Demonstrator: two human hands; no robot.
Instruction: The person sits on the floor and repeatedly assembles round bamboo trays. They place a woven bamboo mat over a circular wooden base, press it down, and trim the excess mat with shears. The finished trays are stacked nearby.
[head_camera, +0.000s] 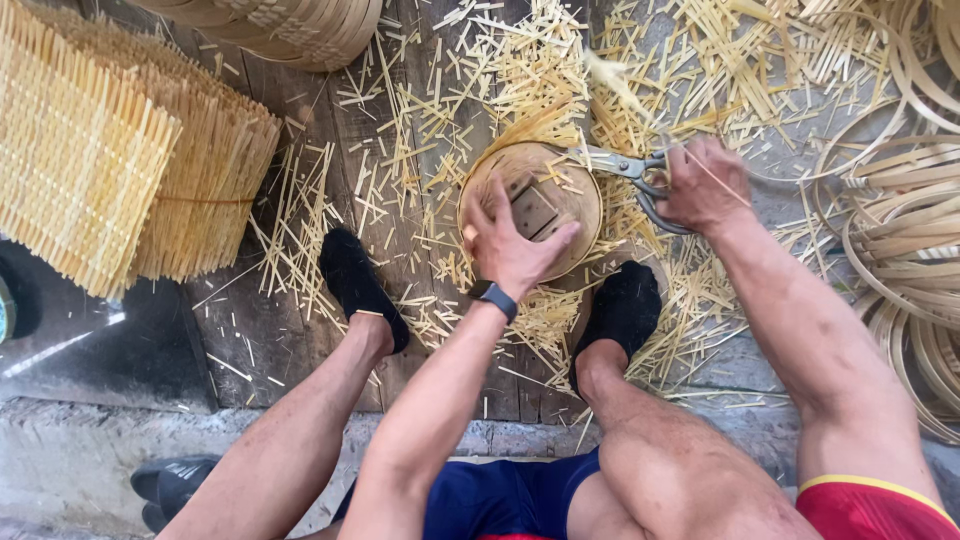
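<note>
Bamboo offcuts litter the dark wooden floor (290, 330) between the seated person's two black-socked feet, with stacks of woven slat mats (120, 160) to the left and coils of bamboo hoops (900, 230) to the right. From the head camera, the left hand (510, 245) lies spread over the near rim of a small round bamboo frame (575, 190) resting on the floor, thumb and fingers closed on its edge to pin it. The right hand (700, 185) is closed around the handles of metal scissors (620, 163), whose blades reach the frame's far rim where slat ends stick out (how far the blades stand apart cannot be told). Trimming well here seems to mean keeping the frame held flat, cutting flush against the rim, and keeping the left fingers well away from the blades.
</note>
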